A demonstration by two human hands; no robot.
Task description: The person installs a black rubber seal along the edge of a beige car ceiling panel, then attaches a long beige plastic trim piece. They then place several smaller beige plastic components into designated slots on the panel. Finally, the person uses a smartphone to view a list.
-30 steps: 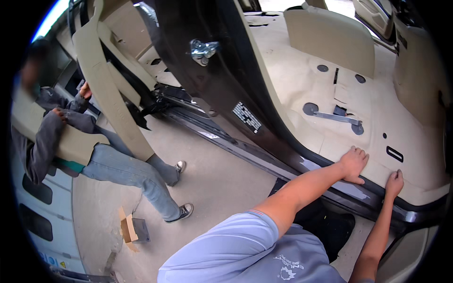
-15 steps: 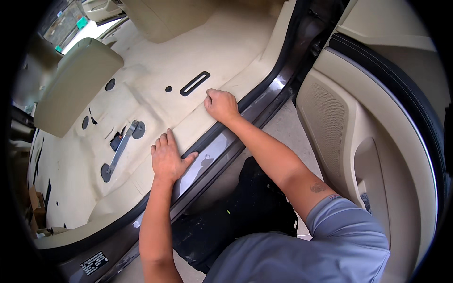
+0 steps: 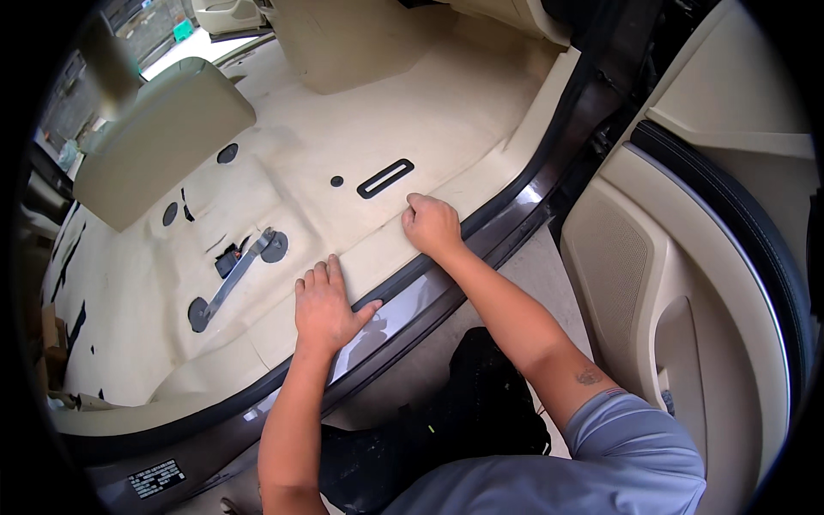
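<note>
My left hand (image 3: 328, 311) lies on the cream sill trim (image 3: 378, 266) with fingers spread, its thumb over the black door seal (image 3: 498, 203). To its right, my right hand (image 3: 433, 227) rests on the same trim with fingers curled closed; whatever they grip, if anything, is hidden. Beyond both hands is cream floor carpet (image 3: 446, 103) with a black-rimmed slot (image 3: 384, 178) above my right hand and a metal bar (image 3: 236, 280) between two grey round pads to the upper left of my left hand.
An open door panel (image 3: 618, 275) stands to my right. A raised cream hump (image 3: 163, 137) crosses the far left of the cabin floor. Cardboard (image 3: 51, 339) shows at the left edge, and another door (image 3: 232, 17) is visible across the car.
My view has swung right from the door pillar and a co-worker, who is now out of sight, onto the floor and door panel. Both hands stay on the sill trim.
</note>
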